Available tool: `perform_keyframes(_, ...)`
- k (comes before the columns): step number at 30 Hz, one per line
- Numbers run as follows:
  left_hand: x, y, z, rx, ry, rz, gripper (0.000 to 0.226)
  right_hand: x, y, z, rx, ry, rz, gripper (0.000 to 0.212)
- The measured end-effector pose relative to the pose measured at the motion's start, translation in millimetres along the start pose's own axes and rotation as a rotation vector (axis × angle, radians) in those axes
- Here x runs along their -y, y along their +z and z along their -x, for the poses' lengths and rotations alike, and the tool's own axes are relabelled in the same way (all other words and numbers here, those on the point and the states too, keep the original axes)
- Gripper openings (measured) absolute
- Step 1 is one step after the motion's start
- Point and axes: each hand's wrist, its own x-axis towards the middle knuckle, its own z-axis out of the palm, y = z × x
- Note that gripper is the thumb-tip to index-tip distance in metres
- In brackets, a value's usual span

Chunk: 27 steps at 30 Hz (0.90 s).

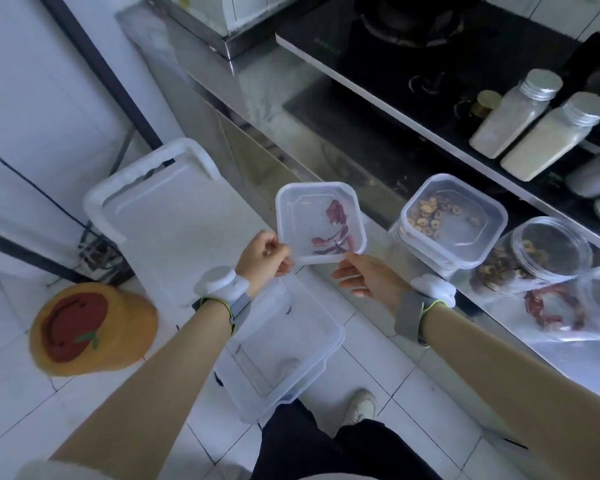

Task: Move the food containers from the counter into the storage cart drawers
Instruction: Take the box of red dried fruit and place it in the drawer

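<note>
A square clear container (312,216) with a few dried red chillies in it hangs in the air between the cart and the counter. My left hand (264,258) pinches its near-left corner, and my right hand (364,275) holds its near edge from below. Under my hands a clear cart drawer (291,344) stands pulled out and looks empty. The white storage cart's top (174,216) lies to the left. On the steel counter (548,355) stay a square container of dried slices (454,220), a round jar (541,258) and a bag of red chillies (558,310).
Two capped bottles of pale powder (541,129) stand at the black stove's edge (395,64). An orange tomato-print stool (90,329) sits on the white tiled floor to the left. My dark trousers and a shoe (361,407) are below the drawer.
</note>
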Motion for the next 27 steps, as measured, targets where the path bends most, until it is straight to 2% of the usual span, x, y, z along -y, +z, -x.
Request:
perform_keyframes(4, 26.0, -7.3, 23.6, -0.059, -0.059, 0.027, 0.007, -12.2, 10.7, 0.0, 0.085, 0.070, 0.082, 0.029)
perform_keyframes(14, 93.9, -14.2, 62.6, -0.132, -0.256, 0.121, 0.018, -48.5, 29.8, -2.4, 0.277, 0.193, 0.301, 0.026)
perform_keyframes(27, 135.8, -12.4, 80.3, -0.143, -0.343, 0.143, 0.019, -67.9, 43.5, -9.9, 0.376, 0.305, 0.450, 0.029)
